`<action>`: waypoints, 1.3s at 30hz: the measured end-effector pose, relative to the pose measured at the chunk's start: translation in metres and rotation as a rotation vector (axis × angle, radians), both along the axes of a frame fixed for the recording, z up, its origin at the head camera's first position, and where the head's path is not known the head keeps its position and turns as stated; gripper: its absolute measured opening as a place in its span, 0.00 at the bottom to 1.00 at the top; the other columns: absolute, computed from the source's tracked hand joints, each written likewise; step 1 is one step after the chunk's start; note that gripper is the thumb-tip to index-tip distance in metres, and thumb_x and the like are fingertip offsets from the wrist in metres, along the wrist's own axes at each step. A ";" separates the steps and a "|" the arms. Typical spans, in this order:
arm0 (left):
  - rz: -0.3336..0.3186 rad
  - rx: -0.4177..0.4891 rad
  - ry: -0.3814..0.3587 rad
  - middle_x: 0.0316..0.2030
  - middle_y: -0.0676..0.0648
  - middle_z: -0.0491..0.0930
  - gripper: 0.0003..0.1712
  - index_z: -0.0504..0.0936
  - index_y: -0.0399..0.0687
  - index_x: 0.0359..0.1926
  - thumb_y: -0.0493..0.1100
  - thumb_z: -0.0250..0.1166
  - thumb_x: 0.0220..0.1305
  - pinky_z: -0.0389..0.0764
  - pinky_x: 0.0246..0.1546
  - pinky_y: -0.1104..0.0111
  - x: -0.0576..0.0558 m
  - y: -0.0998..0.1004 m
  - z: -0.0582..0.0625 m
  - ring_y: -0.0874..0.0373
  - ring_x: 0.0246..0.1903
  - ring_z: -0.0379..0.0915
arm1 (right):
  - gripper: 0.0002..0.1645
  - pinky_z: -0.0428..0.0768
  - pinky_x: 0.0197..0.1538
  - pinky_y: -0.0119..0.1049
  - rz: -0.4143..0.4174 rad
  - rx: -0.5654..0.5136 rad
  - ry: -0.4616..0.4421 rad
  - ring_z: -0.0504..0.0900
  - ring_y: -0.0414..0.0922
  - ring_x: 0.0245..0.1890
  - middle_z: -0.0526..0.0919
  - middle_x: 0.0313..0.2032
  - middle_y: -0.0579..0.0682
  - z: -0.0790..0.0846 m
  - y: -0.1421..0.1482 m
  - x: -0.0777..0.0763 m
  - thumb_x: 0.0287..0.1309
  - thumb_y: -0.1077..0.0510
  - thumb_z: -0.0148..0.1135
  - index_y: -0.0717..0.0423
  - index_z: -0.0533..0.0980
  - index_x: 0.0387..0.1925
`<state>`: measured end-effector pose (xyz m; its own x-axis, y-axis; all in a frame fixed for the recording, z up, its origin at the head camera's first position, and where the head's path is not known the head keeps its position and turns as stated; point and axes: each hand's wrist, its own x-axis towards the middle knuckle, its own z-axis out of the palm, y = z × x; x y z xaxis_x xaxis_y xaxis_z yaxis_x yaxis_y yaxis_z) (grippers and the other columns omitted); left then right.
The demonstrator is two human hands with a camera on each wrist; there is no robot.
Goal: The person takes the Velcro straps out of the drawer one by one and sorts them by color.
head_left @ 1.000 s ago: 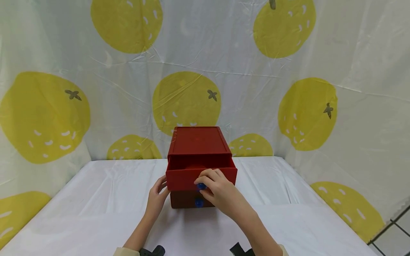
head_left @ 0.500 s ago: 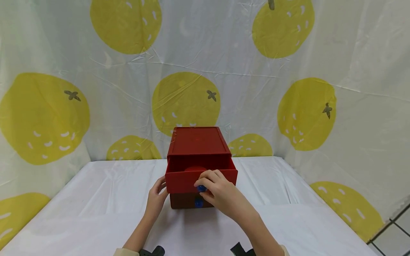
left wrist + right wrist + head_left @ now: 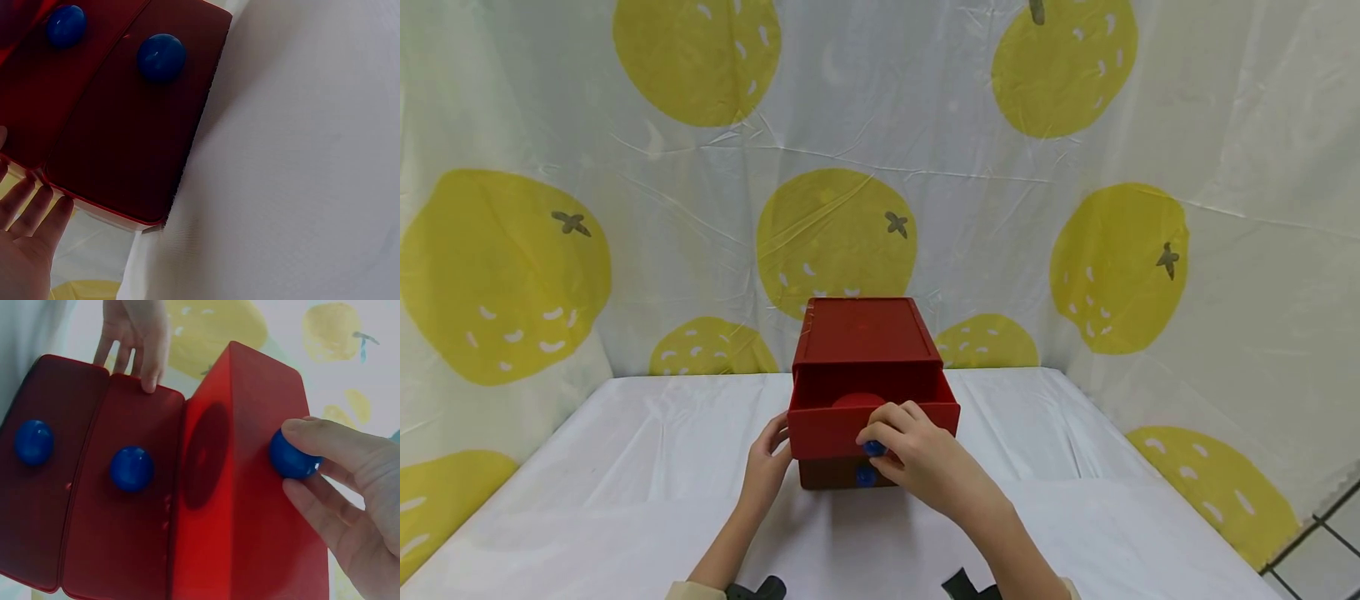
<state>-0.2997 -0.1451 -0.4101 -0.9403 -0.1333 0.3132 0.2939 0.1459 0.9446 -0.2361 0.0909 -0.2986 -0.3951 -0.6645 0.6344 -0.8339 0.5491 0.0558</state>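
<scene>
A red drawer cabinet [image 3: 861, 329] with round blue knobs stands on the white-covered table. Its top drawer [image 3: 820, 433] is pulled partway out. My right hand [image 3: 928, 458] pinches that drawer's blue knob [image 3: 289, 457] between thumb and fingers. Inside the drawer a round red thing [image 3: 859, 401] shows partly above the front; in the right wrist view it appears as a dark disc through the drawer's underside. My left hand [image 3: 769, 467] lies against the cabinet's left side, fingers straight, with the thumb on the front edge. Two lower drawers, with blue knobs [image 3: 132, 469], are closed.
White cloth covers the table [image 3: 1075, 517]. Behind and beside it hangs a pale curtain [image 3: 970, 250] printed with yellow fruit. Dark straps sit at both wrists near the bottom of the head view, and tiled floor shows at the lower right.
The top drawer has slid farther out toward me, with my right hand on its knob. More of the round red thing inside shows. My left hand has stayed in place.
</scene>
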 end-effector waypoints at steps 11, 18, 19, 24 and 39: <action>0.002 0.001 0.011 0.56 0.43 0.72 0.25 0.68 0.45 0.60 0.42 0.56 0.62 0.73 0.43 0.78 0.002 0.001 -0.003 0.48 0.55 0.69 | 0.12 0.74 0.35 0.18 -0.006 0.024 -0.030 0.68 0.37 0.38 0.74 0.39 0.41 0.001 0.002 0.008 0.47 0.61 0.67 0.48 0.77 0.36; 0.005 0.006 0.012 0.56 0.43 0.72 0.25 0.68 0.46 0.60 0.42 0.57 0.61 0.74 0.42 0.79 0.003 0.000 -0.004 0.58 0.52 0.70 | 0.12 0.74 0.36 0.18 0.003 0.042 -0.039 0.68 0.37 0.38 0.74 0.38 0.40 0.002 0.002 0.011 0.46 0.60 0.67 0.47 0.77 0.36; 0.006 0.008 0.010 0.56 0.43 0.72 0.25 0.68 0.46 0.60 0.41 0.57 0.61 0.75 0.42 0.79 0.003 0.000 -0.004 0.59 0.51 0.70 | 0.12 0.74 0.36 0.18 0.003 0.044 -0.044 0.68 0.37 0.38 0.74 0.38 0.40 0.002 0.002 0.012 0.46 0.60 0.68 0.47 0.76 0.36; 0.013 -0.003 0.007 0.57 0.42 0.71 0.25 0.68 0.45 0.60 0.40 0.56 0.61 0.75 0.46 0.73 0.002 0.000 -0.004 0.55 0.53 0.70 | 0.13 0.73 0.36 0.18 0.013 0.062 -0.034 0.68 0.37 0.38 0.73 0.38 0.40 0.005 0.002 0.017 0.46 0.60 0.68 0.47 0.76 0.35; 0.000 0.018 -0.010 0.59 0.41 0.69 0.27 0.67 0.45 0.61 0.40 0.57 0.59 0.75 0.52 0.56 0.002 0.001 0.001 0.46 0.59 0.65 | 0.13 0.74 0.35 0.17 -0.015 0.092 -0.041 0.70 0.35 0.37 0.74 0.39 0.38 0.009 0.004 0.027 0.47 0.58 0.68 0.44 0.77 0.37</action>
<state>-0.2978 -0.1446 -0.4092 -0.9433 -0.1390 0.3015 0.2846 0.1288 0.9499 -0.2092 0.0946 -0.2892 -0.4297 -0.7132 0.5538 -0.8284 0.5554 0.0725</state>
